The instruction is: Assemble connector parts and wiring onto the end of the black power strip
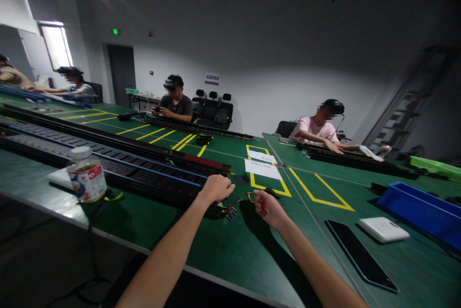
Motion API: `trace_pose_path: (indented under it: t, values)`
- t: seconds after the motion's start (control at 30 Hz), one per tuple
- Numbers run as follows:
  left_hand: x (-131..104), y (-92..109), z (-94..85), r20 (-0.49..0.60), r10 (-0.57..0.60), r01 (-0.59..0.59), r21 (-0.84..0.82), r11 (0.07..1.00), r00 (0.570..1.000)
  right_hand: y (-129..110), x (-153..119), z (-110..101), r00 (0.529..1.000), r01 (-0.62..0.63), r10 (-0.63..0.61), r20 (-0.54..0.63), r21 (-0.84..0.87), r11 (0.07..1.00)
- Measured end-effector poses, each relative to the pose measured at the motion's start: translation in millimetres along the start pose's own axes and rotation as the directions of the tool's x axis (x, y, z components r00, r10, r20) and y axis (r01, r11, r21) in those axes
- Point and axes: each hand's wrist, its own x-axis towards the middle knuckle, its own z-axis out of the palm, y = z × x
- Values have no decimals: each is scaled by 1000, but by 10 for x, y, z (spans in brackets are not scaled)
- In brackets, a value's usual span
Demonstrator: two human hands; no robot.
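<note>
My left hand is closed over the right end of a long black rail dotted with red lights; its fingertips are hidden. A black plug on coloured wires hangs just below that hand. Across a small gap, my right hand pinches what looks like a thin cable, with yellow wires showing at its fingertips. Behind its knuckles is a black piece, and whether the two touch is unclear. Another black connector lies beyond the left hand.
A lidded jar stands at the left by the rail. To the right are a phone, a white box-shaped device and a blue bin. Paper sheets lie on the green table. Several people work at other places.
</note>
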Motion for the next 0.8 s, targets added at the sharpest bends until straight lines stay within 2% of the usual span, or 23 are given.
trace_pose_path:
  t: [0.8]
  values:
    - [-2, 2, -6, -3, 8, -8, 17, 1000, 1000, -4, -7, 4, 1000, 2, -2, -1, 19, 1000]
